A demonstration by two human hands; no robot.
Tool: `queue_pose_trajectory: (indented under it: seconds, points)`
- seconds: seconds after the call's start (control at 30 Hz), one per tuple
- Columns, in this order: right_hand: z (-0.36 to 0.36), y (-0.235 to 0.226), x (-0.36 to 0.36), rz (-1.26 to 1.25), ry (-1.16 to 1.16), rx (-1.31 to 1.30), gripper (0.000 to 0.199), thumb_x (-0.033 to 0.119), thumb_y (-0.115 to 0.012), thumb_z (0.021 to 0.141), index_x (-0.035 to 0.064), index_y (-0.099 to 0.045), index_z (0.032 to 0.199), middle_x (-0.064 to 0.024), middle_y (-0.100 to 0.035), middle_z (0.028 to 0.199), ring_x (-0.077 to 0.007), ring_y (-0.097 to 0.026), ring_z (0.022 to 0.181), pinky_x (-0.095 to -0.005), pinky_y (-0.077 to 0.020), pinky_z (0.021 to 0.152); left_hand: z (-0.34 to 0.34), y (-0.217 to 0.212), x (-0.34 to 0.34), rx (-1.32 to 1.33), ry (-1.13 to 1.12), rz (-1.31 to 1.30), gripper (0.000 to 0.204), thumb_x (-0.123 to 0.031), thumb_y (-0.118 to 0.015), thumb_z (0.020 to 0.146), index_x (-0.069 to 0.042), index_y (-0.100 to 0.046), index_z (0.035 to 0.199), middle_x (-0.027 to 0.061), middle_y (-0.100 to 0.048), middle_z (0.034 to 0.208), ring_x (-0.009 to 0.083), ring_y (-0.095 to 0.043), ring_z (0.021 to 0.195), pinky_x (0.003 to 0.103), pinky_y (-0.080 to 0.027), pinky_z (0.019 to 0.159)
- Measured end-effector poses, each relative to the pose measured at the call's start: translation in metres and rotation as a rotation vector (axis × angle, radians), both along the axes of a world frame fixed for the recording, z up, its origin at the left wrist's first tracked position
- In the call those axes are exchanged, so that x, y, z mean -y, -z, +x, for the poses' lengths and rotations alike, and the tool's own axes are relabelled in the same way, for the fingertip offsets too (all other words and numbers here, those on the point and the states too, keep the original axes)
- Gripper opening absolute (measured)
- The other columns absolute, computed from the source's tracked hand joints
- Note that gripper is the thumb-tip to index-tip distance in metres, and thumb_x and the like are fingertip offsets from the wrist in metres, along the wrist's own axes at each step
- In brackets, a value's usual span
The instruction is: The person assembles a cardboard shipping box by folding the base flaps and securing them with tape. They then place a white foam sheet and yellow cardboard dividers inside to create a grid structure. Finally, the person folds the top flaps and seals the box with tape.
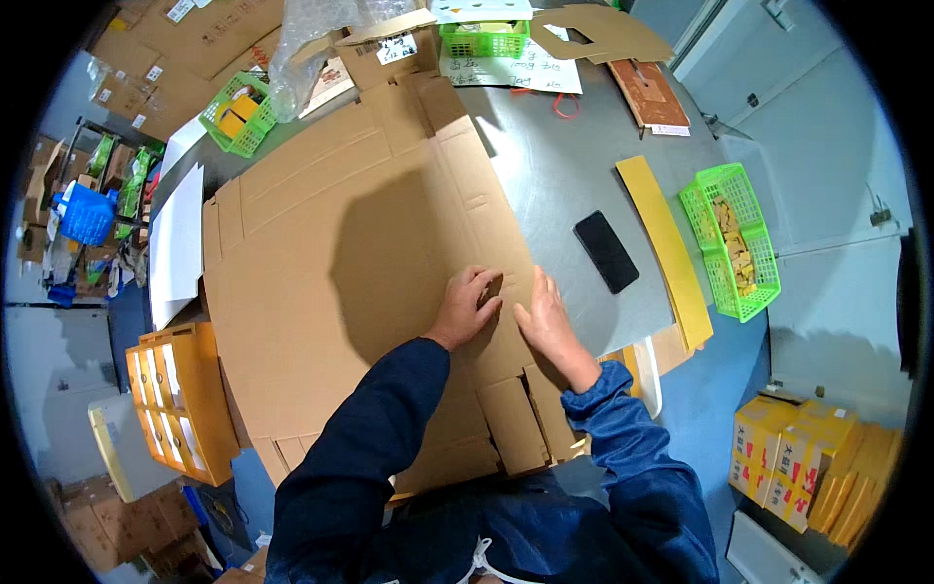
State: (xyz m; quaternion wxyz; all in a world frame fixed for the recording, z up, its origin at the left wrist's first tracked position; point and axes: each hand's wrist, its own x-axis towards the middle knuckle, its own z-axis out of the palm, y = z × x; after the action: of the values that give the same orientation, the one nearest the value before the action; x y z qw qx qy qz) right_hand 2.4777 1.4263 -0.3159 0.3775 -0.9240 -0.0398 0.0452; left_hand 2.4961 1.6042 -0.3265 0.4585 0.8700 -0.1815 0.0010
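Note:
A large flattened brown cardboard box (pixel 282 263) covers much of the grey table, with crease lines and cut flaps along its edges. My left hand (pixel 467 307) rests on it beside a long fold near its right side. The fingers of that hand are bent, with the thumb apart, and a dark patch of shadow lies under the fingertips. At the cardboard's right edge lies my right hand (pixel 550 326), fingers stretched forward along the edge and thumb over the board. Neither hand visibly grips anything. A black phone (pixel 606 252) lies on the table to the right of my right hand.
Right of the phone are a yellow strip (pixel 666 253) and a green basket (pixel 696 204) of small yellowish pieces. Another green basket (pixel 255 136) stands far left, and a third (pixel 486 45) at the back. A wooden drawer cabinet (pixel 216 389) stands left; taped boxes (pixel 793 448) sit lower right.

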Motion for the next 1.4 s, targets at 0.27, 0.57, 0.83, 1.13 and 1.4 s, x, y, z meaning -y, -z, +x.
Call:
queue_pose_trajectory:
  seconds: [0.27, 0.57, 0.83, 1.13, 1.4]
  points:
    - [0.039, -0.012, 0.023, 1.179, 0.103, -0.663, 0.036, -0.003, -0.057, 0.081, -0.0009, -0.047, 0.116, -0.0086, -0.062, 0.099, -0.0141, -0.060, 0.084, -0.0256, -0.0498, 0.072, 0.005, -0.008, 0.000, -0.081, -0.063, -0.128, 0.040, -0.015, -0.067, 0.075, -0.002, -0.051, 0.110, 0.0135, -0.051, 0.095, 0.0283, -0.050, 0.085, 0.037, -0.041, 0.077]
    - [0.045, 0.000, 0.012, 0.737, -0.001, -0.512, 0.025, 0.005, -0.060, 0.076, -0.0005, -0.062, 0.100, -0.0028, -0.064, 0.087, -0.0097, -0.057, 0.076, -0.0248, -0.0470, 0.067, 0.009, 0.000, 0.010, 0.151, 0.028, 0.170, 0.028, -0.020, -0.063, 0.080, -0.004, -0.051, 0.100, 0.0128, -0.050, 0.086, 0.0316, -0.049, 0.082, 0.040, -0.040, 0.072]
    - [0.144, 0.009, -0.008, 1.076, -0.071, -0.635, 0.031, 0.002, -0.054, 0.083, -0.0009, -0.055, 0.114, -0.0055, -0.061, 0.092, -0.0139, -0.057, 0.075, -0.0289, -0.0480, 0.069, 0.011, 0.018, 0.007, 0.286, 0.071, 0.123, 0.013, -0.006, -0.054, 0.081, -0.001, -0.047, 0.090, 0.0192, -0.047, 0.077, 0.0364, -0.050, 0.068, 0.043, -0.042, 0.061]
    - [0.170, 0.025, -0.028, 1.110, -0.039, -0.720, 0.029, 0.004, -0.055, 0.084, 0.0002, -0.054, 0.113, -0.0069, -0.062, 0.098, -0.0152, -0.060, 0.084, -0.0305, -0.0495, 0.076, 0.083, 0.006, -0.001, 0.089, -0.438, 0.072, 0.018, -0.014, -0.050, 0.090, -0.010, -0.051, 0.107, 0.0180, -0.056, 0.091, 0.0355, -0.058, 0.082, 0.043, -0.047, 0.068]
    - [0.161, 0.022, -0.030, 1.017, 0.024, -0.554, 0.030, 0.003, -0.053, 0.083, -0.0026, -0.055, 0.112, -0.0052, -0.061, 0.100, -0.0139, -0.059, 0.087, -0.0285, -0.0478, 0.080, 0.138, 0.019, -0.017, 0.264, -0.111, 0.294, 0.013, -0.021, -0.053, 0.087, -0.007, -0.051, 0.087, 0.0146, -0.056, 0.078, 0.0338, -0.058, 0.069, 0.043, -0.047, 0.060]
